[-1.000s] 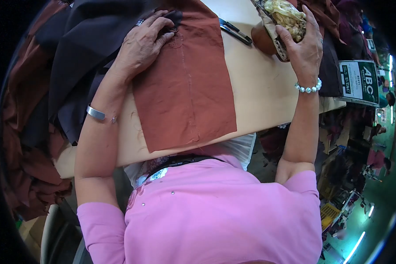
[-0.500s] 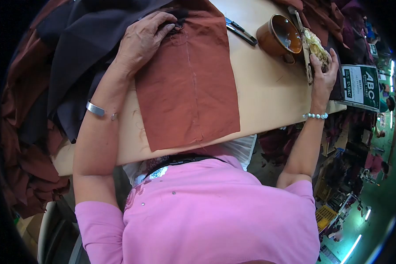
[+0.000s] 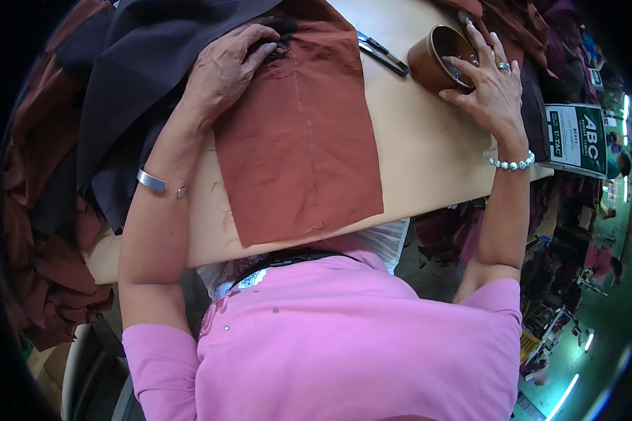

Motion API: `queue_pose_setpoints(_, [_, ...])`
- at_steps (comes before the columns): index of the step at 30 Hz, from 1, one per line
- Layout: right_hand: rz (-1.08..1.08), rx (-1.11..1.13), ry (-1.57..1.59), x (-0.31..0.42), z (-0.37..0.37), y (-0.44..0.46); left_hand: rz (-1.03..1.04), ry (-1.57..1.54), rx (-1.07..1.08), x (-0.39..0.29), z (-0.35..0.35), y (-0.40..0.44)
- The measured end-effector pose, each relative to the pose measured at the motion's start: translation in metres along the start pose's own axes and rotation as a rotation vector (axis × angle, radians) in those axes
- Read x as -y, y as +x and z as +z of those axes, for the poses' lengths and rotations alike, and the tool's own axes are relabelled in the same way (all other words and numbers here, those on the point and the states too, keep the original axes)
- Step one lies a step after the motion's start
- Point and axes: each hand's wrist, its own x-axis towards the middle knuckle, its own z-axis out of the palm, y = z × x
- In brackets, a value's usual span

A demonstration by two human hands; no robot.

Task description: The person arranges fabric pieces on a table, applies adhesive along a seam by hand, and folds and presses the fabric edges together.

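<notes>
My left hand [image 3: 226, 70] rests on the table's far side, its fingers curled on dark cloth [image 3: 168, 59] at the top of a rust-brown fabric panel [image 3: 302, 140]. The panel lies flat, with a pale seam line down its middle. My right hand [image 3: 493, 91] is over the rim of a brown mug [image 3: 428, 62], fingers spread, with nothing visible in its grip. Black thread snips [image 3: 383, 53] lie between the panel and the mug. The thing with pale yellow filling is hidden now, apart from what may be its edge behind the right hand.
A green and white can labelled ABC [image 3: 576, 139] stands at the table's right edge. Piles of brown and dark cloth [image 3: 53, 274] hang at the left, more cloth at the upper right. People and equipment show at far right.
My right hand has let go of the thing with pale yellow filling, moved left to the mug and spread its fingers. My left hand has hardly moved on the cloth.
</notes>
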Motion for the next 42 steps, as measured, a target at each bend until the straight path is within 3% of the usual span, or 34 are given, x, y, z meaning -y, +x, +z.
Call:
queue_pose_setpoints(3, [0.011,0.047,0.017,0.001,-0.008,0.001,0.005,-0.001,0.007,0.001,-0.001,0.001])
queue_pose_setpoints(7, [-0.138,-0.227,0.396,-0.014,-0.013,-0.002,0.026,0.036,-0.014,0.003,0.001,0.000])
queue_pose_setpoints(10, [-0.132,-0.201,0.339,-0.010,-0.018,-0.015,-0.025,-0.109,-0.009,0.005,0.004,0.001])
queue_pose_setpoints(14, [-0.207,-0.330,0.383,0.028,-0.045,-0.015,-0.094,-0.188,0.112,-0.002,-0.009,0.003])
queue_pose_setpoints(15, [-0.228,-0.389,0.476,0.047,-0.054,-0.011,0.010,-0.126,0.003,-0.001,-0.005,0.002])
queue_pose_setpoints(20, [-0.282,-0.171,1.004,0.130,-0.034,0.021,-0.038,-0.147,0.032,-0.004,-0.006,0.003])
queue_pose_setpoints(23, [-0.301,-0.222,1.131,0.151,-0.002,0.037,0.020,-0.136,0.004,-0.002,-0.004,0.003])
queue_pose_setpoints(35, [-0.223,-0.220,1.089,0.163,-0.002,0.039,0.086,-0.118,-0.029,0.003,-0.002,0.001])
queue_pose_setpoints(38, [-0.281,-0.245,0.960,0.159,0.000,0.034,0.061,-0.121,-0.010,0.002,-0.002,0.001])
queue_pose_setpoints(42, [-0.357,-0.130,1.101,0.155,-0.005,0.011,0.111,-0.091,-0.062,0.008,0.003,0.002])
